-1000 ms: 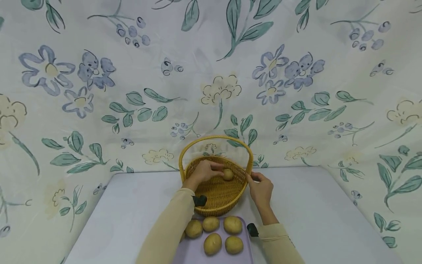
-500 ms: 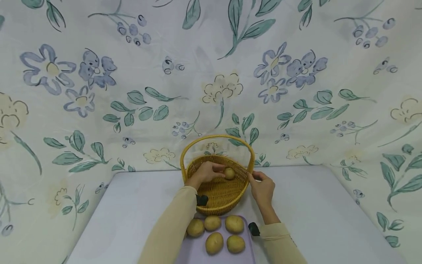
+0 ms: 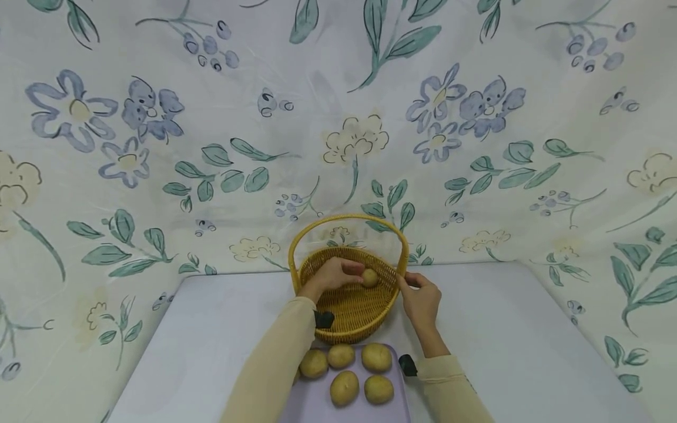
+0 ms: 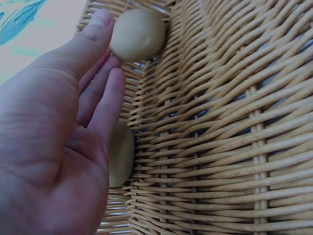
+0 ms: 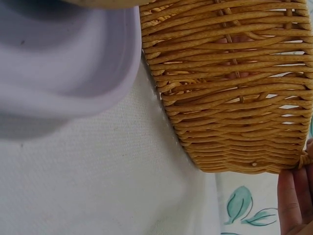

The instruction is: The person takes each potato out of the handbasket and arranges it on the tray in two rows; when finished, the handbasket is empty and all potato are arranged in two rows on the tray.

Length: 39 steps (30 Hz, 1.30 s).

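A wicker basket [image 3: 351, 308] with an arched handle stands near the back of the table. My left hand [image 3: 334, 275] reaches into it, fingers mostly straight beside a potato [image 4: 139, 35] at the far wall. In the left wrist view the thumb and fingertips are close to this potato without closing round it; whether they touch is unclear. Another potato [image 4: 121, 154] is partly hidden behind the fingers. On the basket's right side, my right hand [image 3: 421, 298] pinches the rim by the handle's base; the right wrist view cuts off most of that hand.
A lilac tray [image 3: 317, 408] sits in front of the basket, close to it, with several potatoes [image 3: 344, 388] on it. Behind the white table [image 3: 502, 341] hangs a flower-patterned cloth [image 3: 238, 194].
The left hand's fingers have loosened slightly beside the potato in the basket. The right hand keeps its hold on the rim. The whole view has shifted a little.
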Each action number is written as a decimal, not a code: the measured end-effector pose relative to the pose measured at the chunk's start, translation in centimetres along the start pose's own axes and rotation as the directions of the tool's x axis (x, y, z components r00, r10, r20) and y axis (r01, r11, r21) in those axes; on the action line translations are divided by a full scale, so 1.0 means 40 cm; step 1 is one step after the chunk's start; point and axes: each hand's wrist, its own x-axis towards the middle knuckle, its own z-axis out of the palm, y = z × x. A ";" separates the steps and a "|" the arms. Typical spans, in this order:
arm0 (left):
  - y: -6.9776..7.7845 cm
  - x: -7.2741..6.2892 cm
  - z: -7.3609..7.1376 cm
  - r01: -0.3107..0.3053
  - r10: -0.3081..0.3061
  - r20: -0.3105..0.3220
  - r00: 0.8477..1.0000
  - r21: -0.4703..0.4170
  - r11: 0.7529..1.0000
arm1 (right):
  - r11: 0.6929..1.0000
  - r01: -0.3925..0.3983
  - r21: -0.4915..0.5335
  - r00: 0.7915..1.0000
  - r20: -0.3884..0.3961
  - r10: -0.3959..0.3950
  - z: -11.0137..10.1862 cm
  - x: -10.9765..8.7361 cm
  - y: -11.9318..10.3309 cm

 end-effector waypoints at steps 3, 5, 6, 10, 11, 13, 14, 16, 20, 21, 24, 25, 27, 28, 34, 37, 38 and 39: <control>0.006 0.002 0.001 0.005 -0.005 0.003 1.000 0.001 1.000 | 1.000 0.003 -0.002 1.000 0.002 -0.003 -0.001 0.001 -0.001; 0.008 0.002 0.003 0.014 -0.014 -0.003 1.000 0.004 1.000 | 1.000 0.004 -0.005 1.000 0.008 -0.004 -0.002 -0.001 -0.001; 0.009 0.002 0.004 0.020 -0.020 -0.005 1.000 0.007 1.000 | 1.000 0.004 -0.004 1.000 0.012 -0.004 -0.003 -0.002 -0.002; 0.010 0.001 0.008 0.034 -0.033 -0.026 0.999 0.025 0.999 | 1.000 0.002 0.003 1.000 0.014 -0.002 -0.005 -0.005 -0.004; 0.011 0.002 0.008 0.035 -0.034 -0.031 0.999 0.027 0.999 | 1.000 -0.003 0.003 1.000 0.015 0.003 -0.005 -0.005 -0.005; 0.014 0.008 0.007 0.031 -0.029 -0.037 0.999 0.034 0.999 | 1.000 -0.009 0.006 1.000 0.011 0.009 -0.005 -0.003 -0.007; 0.016 0.010 0.006 0.029 -0.027 -0.039 0.999 0.040 0.999 | 1.000 -0.010 0.008 1.000 0.010 0.010 -0.005 -0.002 -0.007; 0.019 0.016 0.006 0.028 -0.026 -0.036 0.999 0.043 0.999 | 1.000 -0.014 0.016 1.000 0.011 0.013 -0.006 -0.001 -0.009; 0.022 0.023 0.008 0.027 -0.026 -0.033 0.999 0.043 0.999 | 1.000 -0.014 0.027 1.000 0.009 0.013 -0.007 -0.003 -0.011; 0.023 0.024 0.010 0.029 -0.028 -0.035 0.999 0.040 0.999 | 1.000 -0.014 0.028 1.000 0.008 0.014 -0.007 -0.003 -0.011; 0.027 0.023 0.013 0.041 -0.039 -0.043 0.998 0.045 0.998 | 1.000 -0.016 0.026 1.000 0.011 0.016 -0.007 -0.003 -0.011; 0.027 0.023 0.014 0.044 -0.042 -0.046 0.998 0.052 0.998 | 1.000 -0.017 0.026 1.000 0.012 0.017 -0.007 -0.003 -0.010; 0.027 0.021 0.016 0.055 -0.052 -0.051 0.997 0.065 0.996 | 1.000 -0.020 0.021 1.000 0.017 0.019 -0.006 -0.002 -0.008; 0.027 0.021 0.017 0.058 -0.055 -0.051 0.997 0.072 0.996 | 1.000 -0.020 0.018 1.000 0.019 0.020 -0.006 -0.003 -0.007; 0.024 0.022 0.023 0.060 -0.056 -0.052 0.997 0.084 0.995 | 1.000 -0.020 0.010 1.000 0.015 0.019 -0.003 -0.001 0.000; 0.024 0.023 0.024 0.049 -0.045 -0.056 0.997 0.064 0.997 | 1.000 -0.015 0.012 1.000 0.009 0.015 -0.001 -0.001 0.002; 0.025 0.023 0.024 0.045 -0.041 -0.057 0.998 0.054 0.998 | 1.000 -0.015 0.012 1.000 0.008 0.015 -0.001 -0.002 0.002; 0.025 0.023 0.025 0.039 -0.036 -0.057 0.998 0.048 0.998 | 1.000 -0.016 0.012 1.000 0.008 0.016 -0.002 -0.002 0.003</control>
